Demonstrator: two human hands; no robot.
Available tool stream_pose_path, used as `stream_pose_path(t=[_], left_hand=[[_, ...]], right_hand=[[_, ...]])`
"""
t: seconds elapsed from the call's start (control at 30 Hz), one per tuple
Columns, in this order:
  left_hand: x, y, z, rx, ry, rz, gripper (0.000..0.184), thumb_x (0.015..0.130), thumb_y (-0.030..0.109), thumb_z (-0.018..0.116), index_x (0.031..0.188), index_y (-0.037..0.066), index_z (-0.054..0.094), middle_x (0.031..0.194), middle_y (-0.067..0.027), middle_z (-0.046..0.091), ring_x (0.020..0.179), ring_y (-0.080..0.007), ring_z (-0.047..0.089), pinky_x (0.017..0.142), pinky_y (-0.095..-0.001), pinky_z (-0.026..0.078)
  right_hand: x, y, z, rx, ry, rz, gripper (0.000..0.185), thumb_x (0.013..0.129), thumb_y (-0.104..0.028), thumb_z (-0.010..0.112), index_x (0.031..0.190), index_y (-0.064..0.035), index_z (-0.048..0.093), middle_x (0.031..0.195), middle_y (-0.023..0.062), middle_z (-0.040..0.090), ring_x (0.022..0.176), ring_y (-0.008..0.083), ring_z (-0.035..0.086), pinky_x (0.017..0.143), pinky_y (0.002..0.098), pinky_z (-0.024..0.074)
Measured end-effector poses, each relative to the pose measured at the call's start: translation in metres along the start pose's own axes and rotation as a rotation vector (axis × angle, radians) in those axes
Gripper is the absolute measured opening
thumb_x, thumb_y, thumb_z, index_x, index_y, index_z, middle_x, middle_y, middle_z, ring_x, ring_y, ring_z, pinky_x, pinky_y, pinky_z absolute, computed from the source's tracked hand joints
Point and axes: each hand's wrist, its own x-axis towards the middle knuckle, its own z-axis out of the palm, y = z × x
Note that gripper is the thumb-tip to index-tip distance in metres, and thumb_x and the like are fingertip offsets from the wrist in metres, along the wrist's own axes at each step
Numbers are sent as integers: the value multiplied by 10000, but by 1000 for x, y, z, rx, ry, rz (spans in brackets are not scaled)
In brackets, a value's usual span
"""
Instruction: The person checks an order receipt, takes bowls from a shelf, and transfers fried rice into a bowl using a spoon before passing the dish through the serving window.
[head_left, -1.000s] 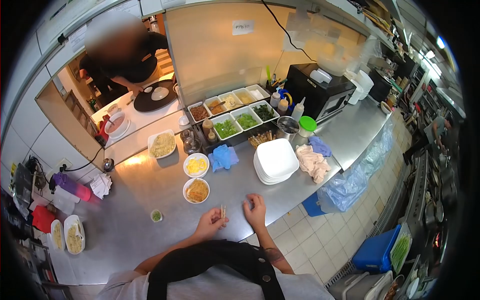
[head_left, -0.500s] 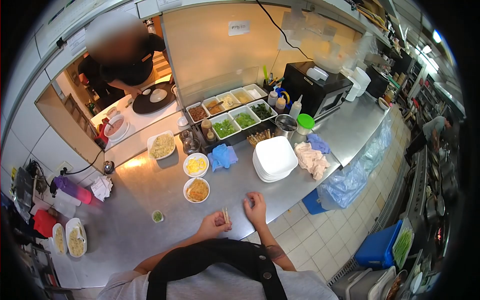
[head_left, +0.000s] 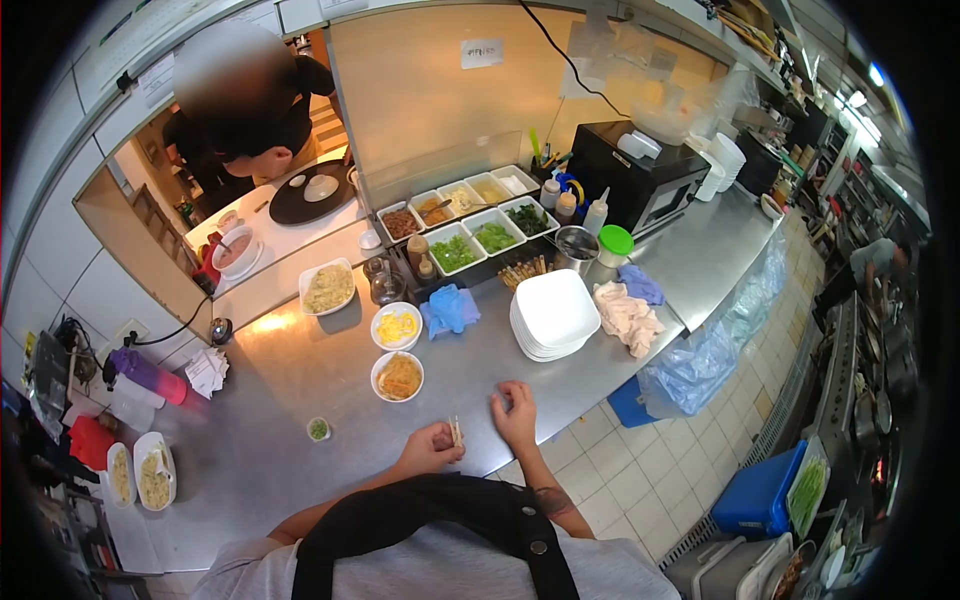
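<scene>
My left hand (head_left: pixel 428 450) is closed at the near edge of the steel counter, its fingers round a few short, thin tan sticks (head_left: pixel 456 432) that poke up beside the thumb. My right hand (head_left: pixel 514 414) rests on the counter edge, loosely curled with thumb apart and nothing visible in it. Beyond the left hand stand a white bowl of shredded orange-brown food (head_left: pixel 397 378) and a bowl with yellow food (head_left: pixel 396 326). A small cup of chopped greens (head_left: pixel 318 430) sits to the left. Ahead of my right hand is a stack of white square plates (head_left: pixel 556 312).
Topping containers (head_left: pixel 456 252) line the back, beside a black microwave (head_left: pixel 640 180). Blue cloths (head_left: pixel 449 310) and a pinkish cloth (head_left: pixel 628 318) lie on the counter. A noodle-filled dish (head_left: pixel 327 288) stands near the hatch, where a person (head_left: pixel 265 110) leans over a black round tray (head_left: pixel 312 192).
The person beyond the hatch has drawn their hand away from the black tray. My hands stay nearly in place; the view has shifted slightly.
</scene>
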Motion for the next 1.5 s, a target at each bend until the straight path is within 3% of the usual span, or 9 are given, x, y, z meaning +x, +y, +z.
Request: stream_pose_path(t=[0.1,0.2,0.23,0.4,0.5,0.7,1.4,1.5], left_hand=[[10,-21,-10,89,-11,28,158,801,16,659,918,16,552,784,-10,608,721,-68,582,645,-214,480],[-11,-16,3,98,-1,13,165,791,31,673,915,15,565,766,4,601,708,-52,564,636,-213,465],[-8,-23,2,72,2,48,169,786,33,678,914,15,569,762,5,602,706,-52,564,635,-216,464],[-1,-11,0,276,45,25,199,762,54,703,912,3,582,728,-15,605,680,-56,564,621,-226,464],[-2,-7,2,334,8,17,156,791,-8,666,909,18,566,752,12,567,678,-47,535,627,-201,447],[-3,-3,2,386,38,38,216,748,64,716,912,-1,590,694,-11,603,630,-57,558,587,-227,464],[-5,-10,2,327,57,37,175,776,69,692,910,15,594,723,-6,596,654,-56,552,612,-223,463],[4,-31,-5,267,22,127,176,776,69,693,910,17,591,726,-5,592,657,-53,544,608,-222,458]], right_hand=[[-3,9,1,-98,-30,-1,165,752,-75,631,901,-15,589,839,129,555,706,262,550,622,339,454],[-2,2,-2,-45,-49,34,196,753,-88,630,921,-6,573,887,161,545,788,313,564,694,366,471],[-3,11,2,-109,12,-78,164,751,-84,623,896,-19,585,811,131,543,703,271,541,615,344,446],[-4,7,1,-51,-19,14,186,743,-67,640,914,-12,588,916,131,570,748,247,573,676,319,476],[-3,6,0,-29,-22,33,186,745,-65,640,914,-8,588,927,132,570,741,242,575,674,317,478],[-1,8,1,-22,-18,27,183,750,-65,640,915,-3,589,927,130,572,736,238,581,674,312,483],[-2,1,0,-25,-9,14,161,744,-51,641,890,2,596,908,129,576,727,237,575,658,309,477],[3,3,0,-15,-11,-1,175,747,-52,641,906,2,591,896,130,563,721,242,561,658,317,471]])
